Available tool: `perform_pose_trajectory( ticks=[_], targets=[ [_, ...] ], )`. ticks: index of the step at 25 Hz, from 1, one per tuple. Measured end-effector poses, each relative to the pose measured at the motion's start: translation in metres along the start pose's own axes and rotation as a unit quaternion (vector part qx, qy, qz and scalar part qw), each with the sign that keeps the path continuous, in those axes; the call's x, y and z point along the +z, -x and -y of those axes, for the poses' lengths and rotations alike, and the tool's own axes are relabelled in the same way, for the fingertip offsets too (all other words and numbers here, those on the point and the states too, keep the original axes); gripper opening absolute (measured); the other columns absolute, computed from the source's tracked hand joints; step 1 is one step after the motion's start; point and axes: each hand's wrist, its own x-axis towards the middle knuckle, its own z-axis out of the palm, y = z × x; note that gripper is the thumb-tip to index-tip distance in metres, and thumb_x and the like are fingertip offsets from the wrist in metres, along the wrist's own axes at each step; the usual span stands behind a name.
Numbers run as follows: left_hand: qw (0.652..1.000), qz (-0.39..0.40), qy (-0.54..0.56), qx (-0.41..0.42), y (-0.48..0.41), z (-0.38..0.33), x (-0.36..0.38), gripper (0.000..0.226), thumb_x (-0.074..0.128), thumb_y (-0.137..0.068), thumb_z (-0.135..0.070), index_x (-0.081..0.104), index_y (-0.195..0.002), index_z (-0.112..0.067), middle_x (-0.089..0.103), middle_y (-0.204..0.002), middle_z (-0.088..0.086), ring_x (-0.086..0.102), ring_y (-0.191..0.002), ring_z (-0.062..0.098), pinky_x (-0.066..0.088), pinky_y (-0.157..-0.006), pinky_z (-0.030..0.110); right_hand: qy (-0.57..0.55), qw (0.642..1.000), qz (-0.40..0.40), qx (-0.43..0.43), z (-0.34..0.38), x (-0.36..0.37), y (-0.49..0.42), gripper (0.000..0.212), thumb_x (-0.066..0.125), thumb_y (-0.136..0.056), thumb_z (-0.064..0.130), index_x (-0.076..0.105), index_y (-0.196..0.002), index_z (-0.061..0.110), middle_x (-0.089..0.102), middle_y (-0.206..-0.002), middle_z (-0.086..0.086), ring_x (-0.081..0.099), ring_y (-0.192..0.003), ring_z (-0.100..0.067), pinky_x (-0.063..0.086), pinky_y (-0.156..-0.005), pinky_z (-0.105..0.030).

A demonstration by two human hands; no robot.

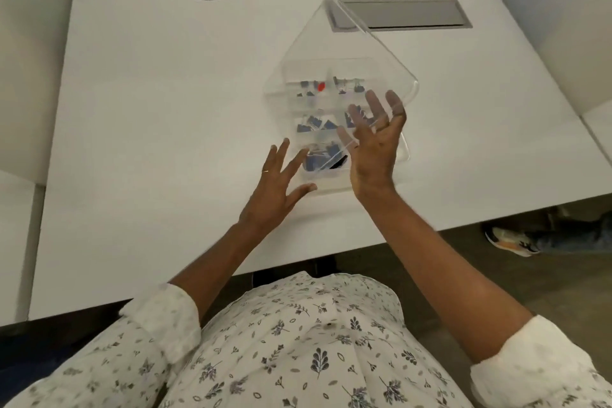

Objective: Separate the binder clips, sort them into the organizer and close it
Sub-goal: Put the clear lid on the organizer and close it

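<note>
A clear plastic organizer (331, 183) sits on the white desk (149, 109), right of centre and turned so that one corner points toward the person. Its base is split by clear walls into several compartments, and small binder clips (314, 124) lie in them in loose groups: mostly blue or dark ones, one red clip (320, 87) in a far left compartment, and a black piece (339, 163) in the near compartment beside larger blue clips. The transparent lid (331, 43) stands tilted above the base, its far corner raised over the near edge of a grey recessed panel (407, 15) set into the far side of the desk. The right hand (374, 149) is held up against the lid's near right part with its fingers (356, 116) straight and spread wide, the tips showing pale and blurred through the plastic. The left hand (275, 189) lies at the organizer's near left corner, its fingers straight and fanned wide, holding nothing; the tips seem to touch the box wall, though the blur makes that uncertain. A ring shows on one left finger. Both forearms come from rolled white sleeves with a leaf print. A shoe (511, 242) rests on the floor beyond the desk's near right edge.
</note>
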Motion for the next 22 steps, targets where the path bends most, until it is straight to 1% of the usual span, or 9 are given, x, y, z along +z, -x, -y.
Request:
perform_pose_trajectory(
  ticks=[2,5,6,8,11,13,15,19,22],
  targets=[
    [0.999,0.025,-0.024,0.028,-0.011,-0.002,0.006,0.076,0.051,-0.098,-0.057,0.015,-0.162,-0.038,-0.006,-0.172,-0.008,-0.006,-0.159,0.018,0.025,-0.125,0.053,0.046,0.998,-0.047,0.020,-0.005,-0.036,-0.004,0.067,0.064,-0.094,0.000,0.027,-0.145,0.023,0.048,-0.145,-0.005,0.064,-0.121,-0.022,0.059,-0.095,-0.043],
    [0.997,0.042,-0.055,0.033,-0.026,-0.002,0.007,0.074,0.049,-0.095,-0.062,0.023,-0.160,-0.039,0.000,-0.172,-0.009,-0.002,-0.159,0.018,0.031,-0.123,0.052,0.194,0.972,-0.124,0.052,-0.023,-0.072,-0.013,0.082,0.074,-0.087,0.007,0.021,-0.149,0.020,0.040,-0.147,-0.007,0.058,-0.123,-0.026,0.057,-0.085,-0.019],
    [0.996,0.041,-0.066,0.037,-0.029,-0.002,0.006,0.073,0.049,-0.094,-0.063,0.027,-0.159,-0.038,0.002,-0.172,-0.009,0.000,-0.160,0.019,0.032,-0.122,0.052,0.233,0.960,-0.142,0.056,-0.029,-0.082,-0.015,0.089,0.077,-0.085,0.009,0.020,-0.151,0.019,0.035,-0.151,-0.007,0.052,-0.129,-0.027,0.055,-0.089,-0.018],
    [0.997,0.044,-0.060,0.034,-0.031,-0.001,0.002,0.074,0.055,-0.093,-0.062,0.031,-0.158,-0.036,0.003,-0.172,-0.011,0.001,-0.159,0.016,0.033,-0.122,0.045,0.297,0.942,-0.149,0.039,-0.037,-0.099,-0.016,0.097,0.081,-0.083,0.015,0.016,-0.156,0.020,0.025,-0.159,-0.007,0.038,-0.142,-0.028,0.048,-0.107,-0.033],
    [1.000,0.027,0.003,-0.004,-0.037,-0.006,-0.004,0.079,0.068,-0.087,-0.060,0.039,-0.155,-0.031,0.007,-0.171,-0.014,0.014,-0.157,0.008,0.031,-0.118,0.030,0.391,0.913,-0.114,-0.036,-0.042,-0.120,-0.028,0.090,0.078,-0.087,0.026,0.020,-0.156,0.018,0.023,-0.162,-0.006,0.028,-0.149,-0.026,0.034,-0.120,-0.050],
    [0.999,-0.009,0.030,-0.038,-0.041,-0.009,-0.005,0.069,0.069,-0.088,-0.056,0.048,-0.148,-0.028,0.015,-0.170,-0.013,0.023,-0.153,0.004,0.030,-0.117,0.026,0.444,0.890,-0.067,-0.075,-0.041,-0.130,-0.046,0.078,0.070,-0.094,0.037,0.026,-0.154,0.015,0.025,-0.163,-0.008,0.026,-0.150,-0.025,0.032,-0.120,-0.053],
    [0.997,-0.050,0.036,-0.048,-0.047,-0.010,-0.004,0.060,0.068,-0.090,-0.053,0.052,-0.143,-0.029,0.022,-0.168,-0.011,0.025,-0.152,0.003,0.031,-0.117,0.026,0.496,0.864,0.007,-0.082,-0.040,-0.139,-0.066,0.077,0.061,-0.098,0.045,0.024,-0.157,0.012,0.022,-0.166,-0.010,0.021,-0.153,-0.026,0.028,-0.122,-0.053],
    [0.993,-0.040,0.089,-0.067,-0.056,-0.013,0.000,0.069,0.067,-0.096,-0.038,0.028,-0.152,-0.052,0.014,-0.171,-0.010,0.019,-0.155,0.005,0.028,-0.123,0.034,0.551,0.823,0.125,-0.055,-0.050,-0.161,-0.069,0.082,0.048,-0.102,0.050,0.008,-0.161,0.009,0.004,-0.170,-0.009,0.002,-0.157,-0.022,0.013,-0.128,-0.046],
    [0.992,-0.033,0.096,-0.080,-0.061,-0.012,0.005,0.073,0.062,-0.098,-0.025,0.025,-0.161,-0.026,0.003,-0.172,-0.012,0.010,-0.156,0.001,0.023,-0.126,0.037,0.535,0.826,0.166,-0.055,-0.054,-0.176,-0.050,0.079,0.043,-0.105,0.048,0.003,-0.162,0.012,0.002,-0.170,-0.003,0.000,-0.157,-0.015,0.012,-0.128,-0.040]
  ],
)
